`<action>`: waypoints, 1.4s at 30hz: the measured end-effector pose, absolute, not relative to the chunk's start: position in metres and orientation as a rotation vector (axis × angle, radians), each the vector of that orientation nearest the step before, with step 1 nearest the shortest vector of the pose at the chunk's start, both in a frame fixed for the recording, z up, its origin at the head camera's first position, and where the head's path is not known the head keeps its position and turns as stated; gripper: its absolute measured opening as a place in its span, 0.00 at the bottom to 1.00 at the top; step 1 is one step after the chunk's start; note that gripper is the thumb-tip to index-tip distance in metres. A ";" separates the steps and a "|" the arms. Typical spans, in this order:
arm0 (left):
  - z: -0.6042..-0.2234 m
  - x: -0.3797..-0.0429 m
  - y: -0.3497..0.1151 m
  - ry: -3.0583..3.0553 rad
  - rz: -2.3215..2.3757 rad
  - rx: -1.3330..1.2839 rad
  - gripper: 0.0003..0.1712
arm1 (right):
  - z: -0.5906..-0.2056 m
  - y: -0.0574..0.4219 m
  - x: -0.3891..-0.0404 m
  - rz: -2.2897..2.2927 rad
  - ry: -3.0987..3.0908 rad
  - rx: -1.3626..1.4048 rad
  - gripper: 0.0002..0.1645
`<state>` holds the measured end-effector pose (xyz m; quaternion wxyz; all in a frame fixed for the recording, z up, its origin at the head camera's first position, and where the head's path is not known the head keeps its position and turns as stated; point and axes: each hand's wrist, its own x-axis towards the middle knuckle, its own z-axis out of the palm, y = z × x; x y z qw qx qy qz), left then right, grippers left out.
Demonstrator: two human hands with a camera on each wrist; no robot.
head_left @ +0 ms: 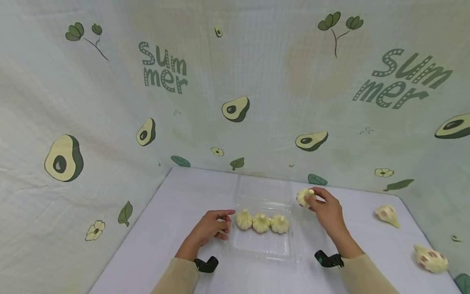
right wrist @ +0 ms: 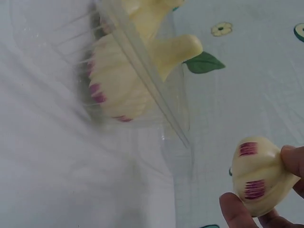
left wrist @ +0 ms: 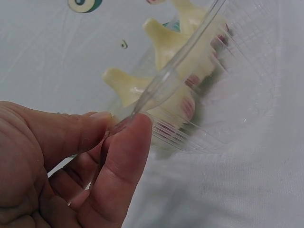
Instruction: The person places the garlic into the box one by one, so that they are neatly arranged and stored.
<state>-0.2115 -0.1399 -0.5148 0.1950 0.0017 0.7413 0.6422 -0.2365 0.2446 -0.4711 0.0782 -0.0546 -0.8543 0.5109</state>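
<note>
A clear plastic clamshell box point(head_left: 261, 248) lies with its lid point(head_left: 262, 190) folded back, away from me. Three garlic bulbs point(head_left: 261, 223) stand in a row inside it, stems upward. My left hand point(head_left: 213, 226) pinches the box's left rim between thumb and forefinger, as the left wrist view shows. To the right of the lid, my right hand point(head_left: 328, 208) holds another garlic bulb point(head_left: 304, 197) in its fingertips. In the right wrist view that bulb point(right wrist: 259, 175) shows purple streaks and hangs beside the box's right wall point(right wrist: 142, 71).
Two more garlic bulbs lie on the white table at the right, one farther back point(head_left: 387, 215) and one nearer point(head_left: 431, 259). A printed cloth point(head_left: 271, 134) with avocados and lettering hangs around the table's back and sides.
</note>
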 end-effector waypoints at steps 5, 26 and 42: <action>-0.515 -0.212 -0.140 2.086 1.795 0.009 0.28 | -0.461 0.237 -0.227 1.559 -2.559 -0.159 0.28; -0.514 -0.211 -0.139 2.084 1.795 0.003 0.28 | -0.450 0.213 -0.203 1.699 -2.532 -0.094 0.26; -0.515 -0.212 -0.139 2.083 1.793 0.004 0.27 | -0.454 0.186 -0.185 1.816 -2.534 -0.024 0.22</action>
